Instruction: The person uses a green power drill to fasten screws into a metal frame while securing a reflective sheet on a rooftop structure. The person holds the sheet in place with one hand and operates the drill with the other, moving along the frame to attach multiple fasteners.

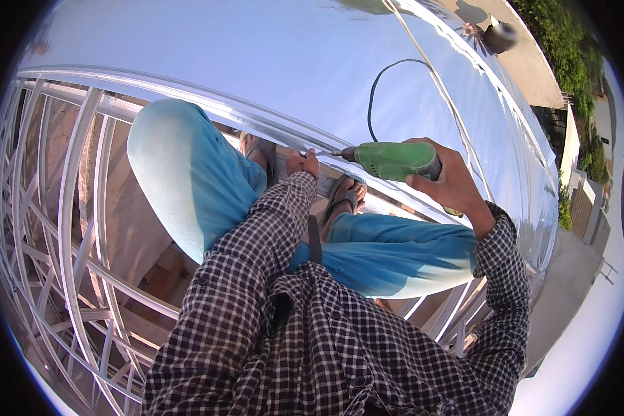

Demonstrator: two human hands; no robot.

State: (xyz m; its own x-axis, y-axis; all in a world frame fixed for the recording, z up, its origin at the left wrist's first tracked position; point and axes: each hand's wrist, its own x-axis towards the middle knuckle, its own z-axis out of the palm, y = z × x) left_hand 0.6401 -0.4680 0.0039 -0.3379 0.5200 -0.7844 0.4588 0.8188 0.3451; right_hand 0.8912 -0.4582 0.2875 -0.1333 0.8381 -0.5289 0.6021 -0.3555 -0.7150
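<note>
In my right hand (453, 182) is a green power drill (395, 159), held level with its nose pointing left. My left hand (303, 163) is closed in a pinch just off the drill's tip, beside a silvery metal rail (260, 125). Whatever sits between those fingertips is too small to make out. The rail runs along the edge of a shiny, bluish reflective sheet (256, 48). From the drill a dark power cord (371, 104) loops out over the sheet.
Open metal framing (66, 173) spreads at the left, with a drop showing through its gaps. My sandalled feet (347, 194) rest near the rail. A pale cord (440, 83) crosses the sheet. Beyond stand a dark round object (500, 37), trees (558, 41) and buildings.
</note>
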